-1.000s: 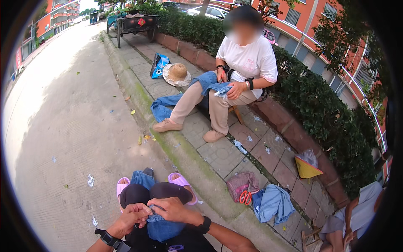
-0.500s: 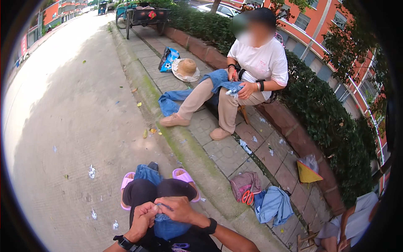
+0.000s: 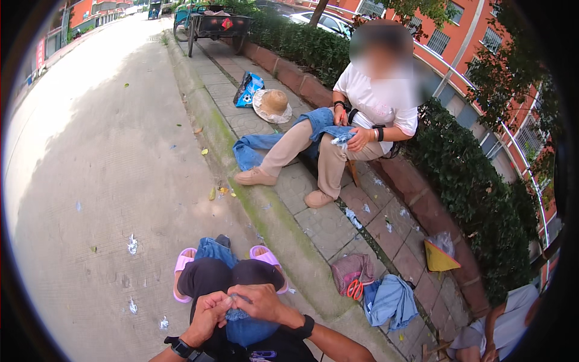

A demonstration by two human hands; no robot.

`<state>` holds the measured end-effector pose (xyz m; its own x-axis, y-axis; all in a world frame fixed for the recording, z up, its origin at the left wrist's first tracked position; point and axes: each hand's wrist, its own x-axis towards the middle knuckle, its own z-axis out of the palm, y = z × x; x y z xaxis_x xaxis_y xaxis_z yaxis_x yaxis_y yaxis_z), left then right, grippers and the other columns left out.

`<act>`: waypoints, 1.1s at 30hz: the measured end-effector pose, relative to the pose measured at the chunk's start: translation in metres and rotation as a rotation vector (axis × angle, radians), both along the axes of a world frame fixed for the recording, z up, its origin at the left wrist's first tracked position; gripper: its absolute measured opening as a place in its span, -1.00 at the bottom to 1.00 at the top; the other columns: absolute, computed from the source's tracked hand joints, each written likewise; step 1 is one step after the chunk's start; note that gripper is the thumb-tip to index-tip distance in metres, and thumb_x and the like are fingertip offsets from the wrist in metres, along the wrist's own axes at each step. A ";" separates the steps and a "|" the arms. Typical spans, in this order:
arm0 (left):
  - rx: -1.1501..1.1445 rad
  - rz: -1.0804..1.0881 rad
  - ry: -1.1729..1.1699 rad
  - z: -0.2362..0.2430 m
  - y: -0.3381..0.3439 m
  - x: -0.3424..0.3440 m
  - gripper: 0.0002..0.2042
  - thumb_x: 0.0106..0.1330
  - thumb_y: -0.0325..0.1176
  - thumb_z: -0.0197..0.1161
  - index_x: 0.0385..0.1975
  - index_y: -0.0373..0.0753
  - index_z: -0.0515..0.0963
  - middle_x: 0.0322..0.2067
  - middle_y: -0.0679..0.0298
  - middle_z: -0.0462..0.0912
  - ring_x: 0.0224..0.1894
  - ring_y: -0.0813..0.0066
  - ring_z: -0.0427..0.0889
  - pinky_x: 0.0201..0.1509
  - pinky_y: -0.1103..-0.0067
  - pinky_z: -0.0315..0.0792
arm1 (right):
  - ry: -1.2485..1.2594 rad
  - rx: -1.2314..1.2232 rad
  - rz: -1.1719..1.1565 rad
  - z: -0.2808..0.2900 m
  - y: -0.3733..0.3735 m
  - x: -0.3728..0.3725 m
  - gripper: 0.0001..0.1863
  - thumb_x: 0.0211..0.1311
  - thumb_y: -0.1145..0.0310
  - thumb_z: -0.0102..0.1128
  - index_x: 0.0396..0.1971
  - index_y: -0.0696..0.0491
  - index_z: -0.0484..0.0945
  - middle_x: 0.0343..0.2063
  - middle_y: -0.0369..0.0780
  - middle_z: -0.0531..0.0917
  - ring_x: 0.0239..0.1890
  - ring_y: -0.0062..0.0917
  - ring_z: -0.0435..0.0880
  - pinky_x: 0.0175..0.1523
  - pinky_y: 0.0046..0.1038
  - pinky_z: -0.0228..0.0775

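Little changed, same spot still worked: denim [image 3: 247, 332] on lap, six o'clock. Right hand [image 3: 260, 301] grips its pale edge; left hand [image 3: 210, 315] pinched narrow alongside, contents too small to tell. Orange scissors [image 3: 355, 291] apart, five o'clock.

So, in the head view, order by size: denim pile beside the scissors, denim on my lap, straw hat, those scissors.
1. Denim pile beside the scissors
2. Straw hat
3. Scissors
Lap denim: bigger than the scissors, otherwise unsure, being nearer and partly covered.
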<state>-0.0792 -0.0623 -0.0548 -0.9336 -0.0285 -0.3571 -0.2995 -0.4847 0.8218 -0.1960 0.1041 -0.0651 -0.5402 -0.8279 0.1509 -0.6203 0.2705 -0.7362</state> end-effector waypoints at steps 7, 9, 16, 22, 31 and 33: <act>-0.016 -0.012 0.025 -0.005 0.002 0.003 -0.75 0.53 -0.27 0.15 -0.30 -0.32 0.62 -0.65 0.47 0.36 -0.65 0.74 0.22 -0.56 0.68 0.21 | 0.029 -0.077 -0.008 0.001 0.000 0.001 -0.73 0.36 0.19 0.17 -0.06 -0.01 0.61 -0.21 -0.16 0.76 -0.19 -0.24 0.77 -0.14 -0.31 0.59; -0.012 -0.024 0.029 -0.006 0.002 0.003 -0.75 0.54 -0.26 0.15 -0.29 -0.31 0.63 -0.64 0.47 0.36 -0.64 0.74 0.23 -0.53 0.69 0.22 | 0.021 -0.056 -0.003 0.003 0.000 0.002 -0.74 0.36 0.19 0.17 -0.06 -0.03 0.62 -0.21 -0.17 0.76 -0.19 -0.24 0.77 -0.15 -0.32 0.59; -0.019 -0.005 0.039 -0.004 0.002 0.005 -0.74 0.53 -0.24 0.17 -0.29 -0.31 0.63 -0.63 0.48 0.38 -0.63 0.77 0.24 -0.54 0.69 0.23 | -0.013 -0.047 -0.041 0.001 0.001 0.002 -0.78 0.33 0.22 0.22 -0.10 -0.06 0.65 -0.24 -0.21 0.78 -0.24 -0.28 0.78 -0.17 -0.35 0.59; -0.024 -0.008 0.046 -0.006 0.003 0.003 -0.74 0.53 -0.24 0.17 -0.30 -0.30 0.64 -0.62 0.48 0.41 -0.63 0.77 0.27 -0.54 0.70 0.23 | 0.004 -0.102 -0.040 0.000 0.000 0.001 -0.78 0.32 0.22 0.24 -0.11 -0.06 0.66 -0.27 -0.21 0.78 -0.26 -0.30 0.79 -0.19 -0.36 0.59; -0.063 -0.017 0.049 -0.008 0.004 0.004 -0.74 0.53 -0.23 0.17 -0.30 -0.30 0.63 -0.63 0.47 0.40 -0.64 0.76 0.26 -0.56 0.70 0.22 | -0.003 -0.069 -0.042 0.005 0.001 0.001 -0.79 0.30 0.24 0.27 -0.12 -0.07 0.66 -0.29 -0.21 0.78 -0.26 -0.31 0.79 -0.20 -0.38 0.60; -0.048 -0.012 0.044 -0.007 0.004 0.004 -0.74 0.54 -0.23 0.17 -0.30 -0.30 0.63 -0.64 0.47 0.40 -0.65 0.76 0.26 -0.56 0.70 0.22 | -0.005 -0.059 -0.041 0.005 0.001 0.000 -0.80 0.30 0.24 0.27 -0.12 -0.06 0.66 -0.28 -0.21 0.78 -0.26 -0.31 0.79 -0.20 -0.38 0.60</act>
<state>-0.0752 -0.0585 -0.0620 -0.9489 -0.0336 -0.3137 -0.2676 -0.4408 0.8568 -0.1955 0.1051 -0.0603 -0.5742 -0.7950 0.1957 -0.6059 0.2518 -0.7547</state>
